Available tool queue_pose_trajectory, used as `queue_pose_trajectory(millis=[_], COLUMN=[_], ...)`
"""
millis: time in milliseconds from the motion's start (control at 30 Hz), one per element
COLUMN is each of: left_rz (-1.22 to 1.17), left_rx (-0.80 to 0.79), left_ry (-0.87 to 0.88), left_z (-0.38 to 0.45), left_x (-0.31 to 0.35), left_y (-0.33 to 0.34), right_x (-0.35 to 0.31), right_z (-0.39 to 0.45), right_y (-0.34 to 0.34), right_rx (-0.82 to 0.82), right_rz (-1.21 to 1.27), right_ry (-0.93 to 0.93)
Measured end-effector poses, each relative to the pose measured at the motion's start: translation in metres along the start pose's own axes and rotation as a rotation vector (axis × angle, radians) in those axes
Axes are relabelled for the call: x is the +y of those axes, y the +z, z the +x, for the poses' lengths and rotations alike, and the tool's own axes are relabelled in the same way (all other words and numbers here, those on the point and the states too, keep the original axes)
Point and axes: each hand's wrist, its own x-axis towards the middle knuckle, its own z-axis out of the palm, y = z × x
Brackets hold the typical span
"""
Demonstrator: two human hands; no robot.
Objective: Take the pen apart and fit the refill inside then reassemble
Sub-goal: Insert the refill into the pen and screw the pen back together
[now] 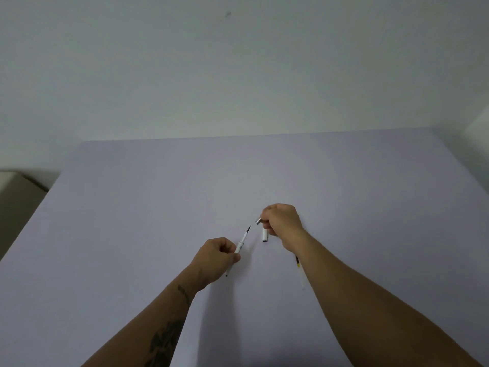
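Gripping pen barrel (242, 243), left hand (214, 258) clenched; right hand (281, 221) pinching metal tip (258, 221).

- No words, numbers or brand marks can be read anywhere.
- The pen (243, 241) is too small to show any print.

Much of the pen hides inside our fists

Our left hand (215, 258) covers the middle of the pen barrel (242, 243); our right hand (281, 223) hides most of the silver tip piece (258, 221) and the white cap (265, 236), and its forearm covers part of the spare refill (298, 266). Both elbows are cut off at the bottom edge.
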Motion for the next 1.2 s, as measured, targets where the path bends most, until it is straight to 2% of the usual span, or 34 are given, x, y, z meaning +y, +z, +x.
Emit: queue_pose_trajectory(millis=[400,633,833,1000,1200], left_rz=[0.052,0.052,0.05,0.042,0.065], left_rx=[-0.015,-0.007,0.026,0.059,0.113], left_ry=[0.076,0.12,0.151,0.173,0.174], left_z=[-0.025,-0.035,-0.041,-0.041,-0.037], left_x=[0.0,0.001,-0.001,-0.004,-0.007], left_y=[-0.01,-0.016,-0.024,-0.03,-0.032], right_x=[-0.005,-0.007,-0.008,-0.011,-0.01], right_z=[-0.042,-0.056,-0.063,-0.068,-0.07], right_y=[0.014,0.018,0.019,0.022,0.029], right_rx=[0.006,-0.11,-0.132,-0.12,-0.093], right_rz=[-0.029,-0.125,-0.129,-0.231,-0.511], right_ry=[-0.082,-0.044,-0.066,-0.124,-0.27])
